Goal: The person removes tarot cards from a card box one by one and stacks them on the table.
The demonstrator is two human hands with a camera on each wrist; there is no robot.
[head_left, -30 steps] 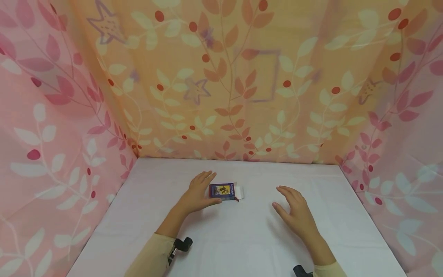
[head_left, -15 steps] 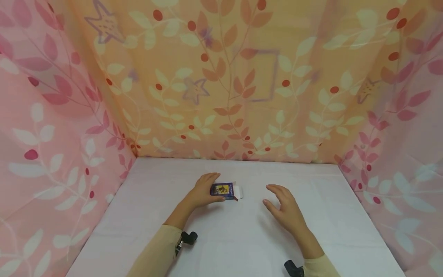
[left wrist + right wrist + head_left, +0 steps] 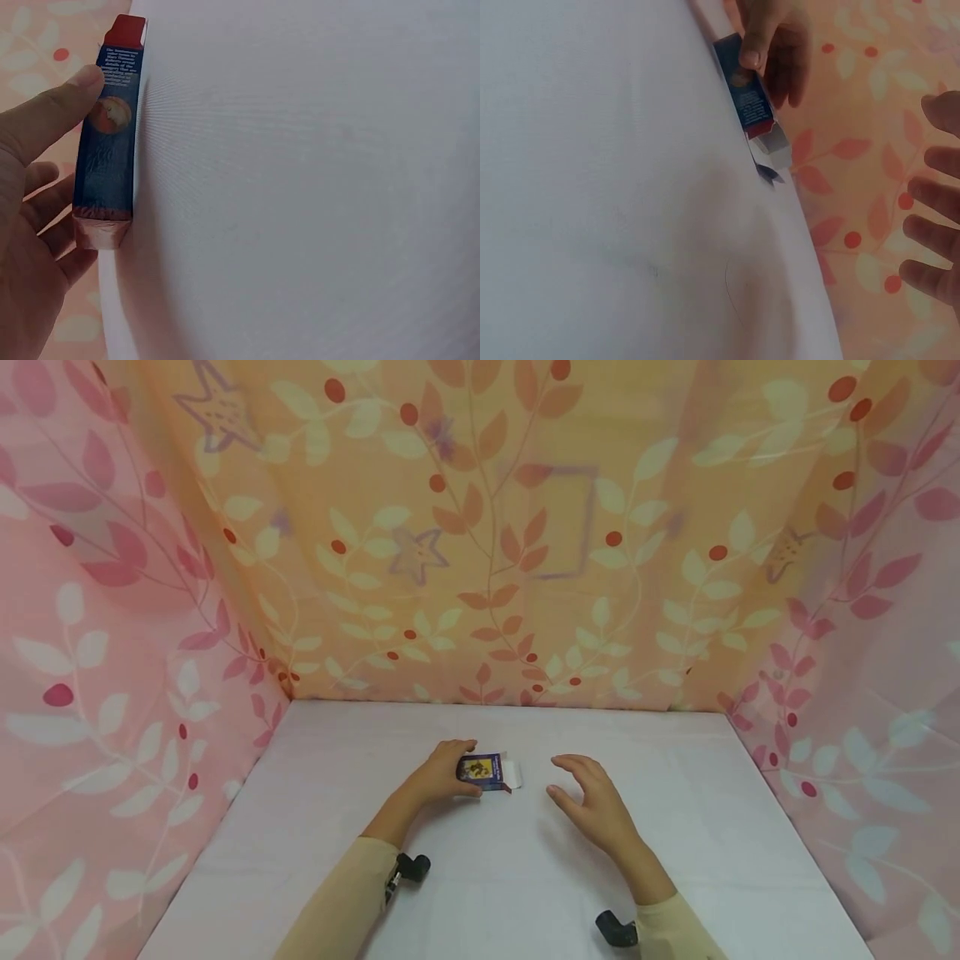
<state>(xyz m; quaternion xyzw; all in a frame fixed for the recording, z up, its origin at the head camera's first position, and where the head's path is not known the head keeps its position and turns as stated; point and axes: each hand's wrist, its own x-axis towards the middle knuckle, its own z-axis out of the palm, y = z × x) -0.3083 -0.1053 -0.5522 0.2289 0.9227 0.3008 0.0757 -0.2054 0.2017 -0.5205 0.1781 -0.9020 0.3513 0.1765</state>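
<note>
A small blue and red card box (image 3: pixel 483 771) with a yellow picture on top lies on the white-covered table (image 3: pixel 480 893). Its end flap (image 3: pixel 512 773) stands open on the right. My left hand (image 3: pixel 441 774) holds the box from its left end, thumb along the near side and fingers behind it. In the left wrist view the thumb (image 3: pixel 84 82) presses the printed narrow side of the box (image 3: pixel 109 165). To the right of the flap, my right hand (image 3: pixel 596 806) hovers with fingers apart and gently bent, holding nothing. The right wrist view shows its fingertips (image 3: pixel 926 229) apart from the box.
Orange patterned cloth (image 3: pixel 480 568) rises behind the table's far edge. Pink leaf-patterned cloth hangs at the left (image 3: pixel 90 760) and right (image 3: pixel 892 693). A small black camera sits on each wrist (image 3: pixel 414 867).
My left hand has moved right and closed around the box's left end. My right hand has come left, nearer to the open flap. The box stays where it was.
</note>
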